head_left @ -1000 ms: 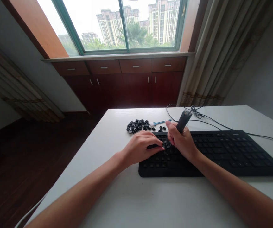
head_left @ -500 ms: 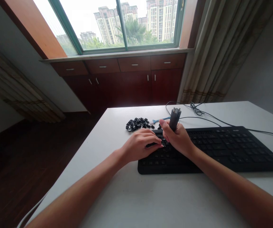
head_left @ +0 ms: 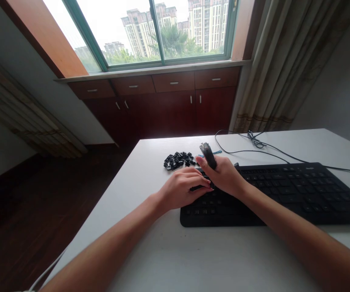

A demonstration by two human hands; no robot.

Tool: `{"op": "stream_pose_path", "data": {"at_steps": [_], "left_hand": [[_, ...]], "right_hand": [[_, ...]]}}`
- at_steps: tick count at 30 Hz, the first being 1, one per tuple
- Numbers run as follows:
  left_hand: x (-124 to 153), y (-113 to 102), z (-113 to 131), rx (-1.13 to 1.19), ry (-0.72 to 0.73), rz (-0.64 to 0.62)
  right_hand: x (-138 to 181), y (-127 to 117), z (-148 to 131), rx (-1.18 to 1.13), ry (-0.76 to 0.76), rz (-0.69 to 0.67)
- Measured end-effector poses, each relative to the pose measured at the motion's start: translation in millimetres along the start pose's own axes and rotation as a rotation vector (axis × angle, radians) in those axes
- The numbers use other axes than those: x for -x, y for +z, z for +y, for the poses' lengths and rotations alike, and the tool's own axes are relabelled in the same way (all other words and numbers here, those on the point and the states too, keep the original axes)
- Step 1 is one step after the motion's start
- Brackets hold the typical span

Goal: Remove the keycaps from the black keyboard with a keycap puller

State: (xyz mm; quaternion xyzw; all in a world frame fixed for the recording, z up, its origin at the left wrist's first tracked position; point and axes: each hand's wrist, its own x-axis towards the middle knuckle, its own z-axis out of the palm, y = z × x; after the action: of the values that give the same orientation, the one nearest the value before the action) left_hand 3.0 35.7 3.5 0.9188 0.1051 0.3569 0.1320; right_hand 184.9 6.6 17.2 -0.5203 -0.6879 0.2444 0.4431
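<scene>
A black keyboard [head_left: 281, 190] lies on the white table, with key spots at its left end that look stripped of their caps. My right hand [head_left: 226, 173] is wrapped round a dark, thick-handled tool [head_left: 209, 156], whose pale upper end tilts up and to the left. The tool's lower end is hidden by the hands. Over the keyboard's left part rests my left hand [head_left: 182, 187], thumb and fingertips brought together right beside the tool. What those fingertips hold, if anything, is too small to tell. Behind the left hand sits a pile of small black keycaps [head_left: 178, 160].
A thin blue tool [head_left: 216, 153] lies behind my right hand, partly covered. The keyboard's black cable [head_left: 256, 140], tied in a bundle, runs along the back right of the white table [head_left: 150, 259]. Beyond stand dark red cabinets [head_left: 171, 111] under a window.
The tool in my right hand has tipped to the left and leans more. My left hand stays at nearly the same spot on the keyboard. The view has shifted slightly.
</scene>
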Motion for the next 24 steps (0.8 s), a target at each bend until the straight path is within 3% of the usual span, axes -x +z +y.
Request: {"op": "stream_pose_path", "data": {"at_steps": [5,12,19,24], "left_hand": [[0.9,0.9,-0.1,0.005,0.002,0.013],[1.5,0.4,0.8,-0.011,0.026,0.017],[2.9,-1.1,0.7,-0.066,0.059,-0.002],[0.4,-4.0,3.5,-0.14,0.104,-0.018]], "right_hand": [[-2.7,-3.9,5.2,-0.016,0.084,-0.044],[1.2,-6.6,3.9,-0.176,-0.119,-0.131],[-2.5,-6.8,9.7,-0.278,-0.081,-0.157],[1.5,-7.4,5.6,-0.22,-0.044,-0.119]]}}
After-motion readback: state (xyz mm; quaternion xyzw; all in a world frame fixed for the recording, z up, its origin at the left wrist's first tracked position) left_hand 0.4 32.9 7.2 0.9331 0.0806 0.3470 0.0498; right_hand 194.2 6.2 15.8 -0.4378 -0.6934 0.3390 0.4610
